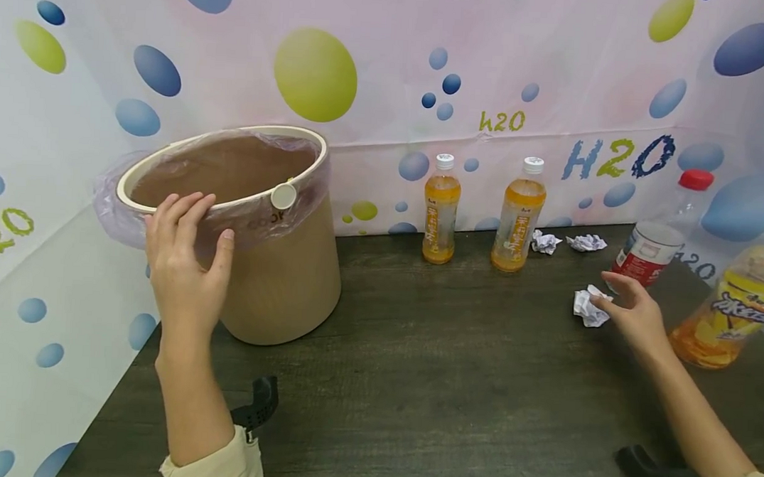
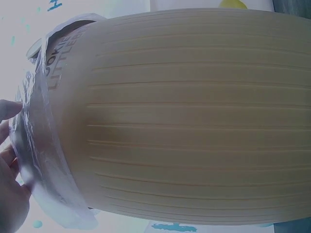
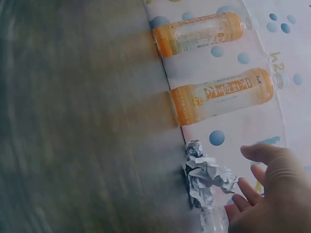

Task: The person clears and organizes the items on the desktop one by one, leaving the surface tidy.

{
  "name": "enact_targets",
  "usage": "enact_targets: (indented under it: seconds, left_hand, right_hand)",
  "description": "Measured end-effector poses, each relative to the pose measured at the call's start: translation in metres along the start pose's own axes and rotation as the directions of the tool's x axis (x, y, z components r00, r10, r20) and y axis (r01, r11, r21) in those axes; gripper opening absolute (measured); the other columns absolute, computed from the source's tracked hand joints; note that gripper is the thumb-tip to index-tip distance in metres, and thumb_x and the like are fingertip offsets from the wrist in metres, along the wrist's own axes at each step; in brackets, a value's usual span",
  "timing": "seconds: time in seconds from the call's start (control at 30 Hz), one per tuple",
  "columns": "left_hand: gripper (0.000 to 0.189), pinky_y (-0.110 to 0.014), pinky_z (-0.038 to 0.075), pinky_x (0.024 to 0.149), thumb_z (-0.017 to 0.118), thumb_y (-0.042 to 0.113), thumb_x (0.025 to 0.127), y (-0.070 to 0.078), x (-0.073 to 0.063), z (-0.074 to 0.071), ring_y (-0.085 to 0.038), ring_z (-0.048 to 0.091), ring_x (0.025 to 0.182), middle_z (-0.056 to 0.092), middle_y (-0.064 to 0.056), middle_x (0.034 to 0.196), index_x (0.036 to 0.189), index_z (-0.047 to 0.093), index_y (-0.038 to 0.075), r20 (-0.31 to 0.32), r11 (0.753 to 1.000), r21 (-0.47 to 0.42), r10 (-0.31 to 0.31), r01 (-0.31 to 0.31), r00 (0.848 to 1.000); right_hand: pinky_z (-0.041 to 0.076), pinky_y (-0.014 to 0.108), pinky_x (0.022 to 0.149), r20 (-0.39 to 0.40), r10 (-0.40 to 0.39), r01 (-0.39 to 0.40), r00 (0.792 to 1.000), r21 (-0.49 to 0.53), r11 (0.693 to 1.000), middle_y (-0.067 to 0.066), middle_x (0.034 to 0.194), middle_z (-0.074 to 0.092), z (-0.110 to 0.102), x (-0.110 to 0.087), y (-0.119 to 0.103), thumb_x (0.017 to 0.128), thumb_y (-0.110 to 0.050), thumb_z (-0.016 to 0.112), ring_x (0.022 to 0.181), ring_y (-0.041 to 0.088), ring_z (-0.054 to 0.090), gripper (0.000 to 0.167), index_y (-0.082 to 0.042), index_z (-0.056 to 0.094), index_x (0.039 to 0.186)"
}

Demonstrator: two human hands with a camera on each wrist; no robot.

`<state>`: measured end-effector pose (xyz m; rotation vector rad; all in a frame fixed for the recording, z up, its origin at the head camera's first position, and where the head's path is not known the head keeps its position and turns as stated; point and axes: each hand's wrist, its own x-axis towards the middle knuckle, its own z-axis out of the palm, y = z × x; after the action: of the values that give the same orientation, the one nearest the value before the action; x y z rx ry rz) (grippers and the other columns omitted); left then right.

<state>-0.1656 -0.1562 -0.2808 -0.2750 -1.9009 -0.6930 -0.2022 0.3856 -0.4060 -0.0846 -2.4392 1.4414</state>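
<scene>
At the left stands a tall beige trash bin (image 1: 284, 277) with a thin translucent bag (image 1: 117, 205) folded over its rim. My left hand (image 1: 185, 258) rests at the near side of that rim, fingers extended upward and thumb spread apart against the bag. My right hand (image 1: 637, 317) hovers at a crumpled paper ball (image 1: 589, 306), thumb and forefinger apart. The right wrist view shows its fingers beside the crumpled paper (image 3: 204, 177); contact is hard to tell. Directly behind this hand leans a clear red-capped bottle (image 1: 657, 236), its base partly hidden.
Two small orange-labelled bottles, one left (image 1: 441, 213) and one right (image 1: 519, 219), stand by the back wall. Two more paper balls (image 1: 545, 242) lie beside them. A large bottle with orange liquid (image 1: 731, 311) is at the far right. Patterned sheeting (image 1: 389, 68) encloses the dark table (image 1: 414, 382).
</scene>
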Motion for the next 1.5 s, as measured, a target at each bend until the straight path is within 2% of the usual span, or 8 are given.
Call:
enact_targets:
  seconds: [0.13, 0.23, 0.33, 0.47, 0.67, 0.83, 1.03, 1.5]
  left_hand:
    - [0.036, -0.036, 0.006, 0.109, 0.06, 0.008, 0.083, 0.001, 0.0, 0.0, -0.022, 0.033, 0.128, 0.052, -0.013, 0.124, 0.118, 0.058, -0.001, -0.009, 1.0, -0.011, -0.013, 0.013, 1.0]
    - [0.036, -0.036, 0.006, 0.109, 0.06, 0.007, 0.083, 0.001, -0.001, 0.0, -0.023, 0.033, 0.127, 0.052, -0.014, 0.123, 0.118, 0.059, -0.001, -0.007, 1.0, -0.004, -0.012, 0.012, 1.0]
    - [0.036, -0.036, 0.005, 0.109, 0.061, 0.006, 0.082, 0.001, -0.001, 0.0, -0.024, 0.033, 0.127, 0.052, -0.014, 0.123, 0.117, 0.059, -0.002, -0.006, 1.0, -0.002, -0.015, 0.015, 1.0]
    - [0.036, -0.036, 0.006, 0.109, 0.06, 0.007, 0.083, 0.002, 0.0, 0.0, -0.022, 0.033, 0.127, 0.052, -0.014, 0.123, 0.118, 0.059, -0.001, -0.012, 1.0, -0.009, -0.018, 0.018, 1.0]
    - [0.036, -0.036, 0.007, 0.109, 0.06, 0.007, 0.083, 0.003, 0.0, 0.0, -0.021, 0.033, 0.127, 0.053, -0.013, 0.124, 0.118, 0.059, 0.0, -0.012, 1.0, -0.012, -0.016, 0.016, 1.0]
    - [0.036, -0.036, 0.006, 0.109, 0.06, 0.007, 0.083, 0.003, 0.0, 0.0, -0.021, 0.032, 0.128, 0.052, -0.013, 0.124, 0.118, 0.059, 0.0, -0.01, 1.0, -0.011, -0.023, 0.023, 1.0]
    - [0.036, -0.035, 0.006, 0.109, 0.06, 0.007, 0.083, 0.002, 0.0, -0.002, -0.022, 0.032, 0.128, 0.052, -0.013, 0.124, 0.119, 0.059, 0.0, -0.002, 1.0, 0.001, -0.024, 0.024, 1.0]
    - [0.037, -0.035, 0.006, 0.109, 0.059, 0.009, 0.085, 0.001, -0.001, -0.001, -0.019, 0.03, 0.129, 0.051, -0.014, 0.126, 0.12, 0.057, 0.0, 0.005, 1.0, -0.003, -0.008, 0.008, 1.0]
  right_hand:
    - [0.036, 0.028, 0.09, 0.009, -0.017, 0.017, 1.0, -0.06, 0.998, 0.016, 0.136, 0.038, 0.003, 0.001, 0.008, 0.089, -0.026, 0.059, 0.122, 0.032, 0.033, 0.059, 0.001, 0.037, 0.136]
    - [0.035, 0.025, 0.072, 0.022, -0.01, 0.012, 1.0, -0.091, 0.996, 0.023, 0.127, 0.037, 0.005, 0.001, 0.014, 0.089, -0.024, 0.059, 0.105, 0.032, 0.037, 0.059, 0.005, 0.036, 0.134]
    - [0.04, 0.04, 0.083, 0.073, 0.032, -0.027, 0.997, -0.072, 0.997, 0.031, 0.131, 0.033, 0.007, 0.002, 0.017, 0.089, -0.024, 0.058, 0.111, 0.04, 0.037, 0.063, 0.008, 0.03, 0.135]
    - [0.026, 0.062, 0.094, 0.13, 0.078, -0.071, 0.988, -0.058, 0.996, 0.039, 0.136, 0.023, 0.007, 0.004, 0.018, 0.09, -0.027, 0.058, 0.123, 0.053, 0.024, 0.069, 0.008, 0.023, 0.139]
    - [0.027, 0.058, 0.097, 0.137, 0.09, -0.086, 0.987, -0.032, 0.996, 0.039, 0.136, 0.022, 0.006, 0.003, 0.018, 0.09, -0.024, 0.058, 0.123, 0.052, 0.023, 0.073, 0.006, 0.017, 0.141]
    - [0.036, 0.043, 0.097, 0.14, 0.081, -0.079, 0.987, -0.022, 0.997, 0.039, 0.136, 0.022, 0.006, 0.003, 0.017, 0.089, -0.02, 0.06, 0.123, 0.051, 0.025, 0.073, 0.004, 0.015, 0.142]
    - [0.04, 0.016, 0.077, 0.124, 0.051, -0.043, 0.991, -0.064, 0.997, 0.039, 0.131, 0.031, 0.006, 0.002, 0.018, 0.089, -0.02, 0.06, 0.119, 0.051, 0.031, 0.068, 0.008, 0.022, 0.139]
    - [0.03, 0.06, 0.093, 0.14, 0.09, -0.074, 0.986, -0.114, 0.991, 0.04, 0.131, 0.03, 0.006, 0.002, 0.013, 0.09, -0.026, 0.057, 0.119, 0.052, 0.031, 0.068, 0.01, 0.024, 0.137]
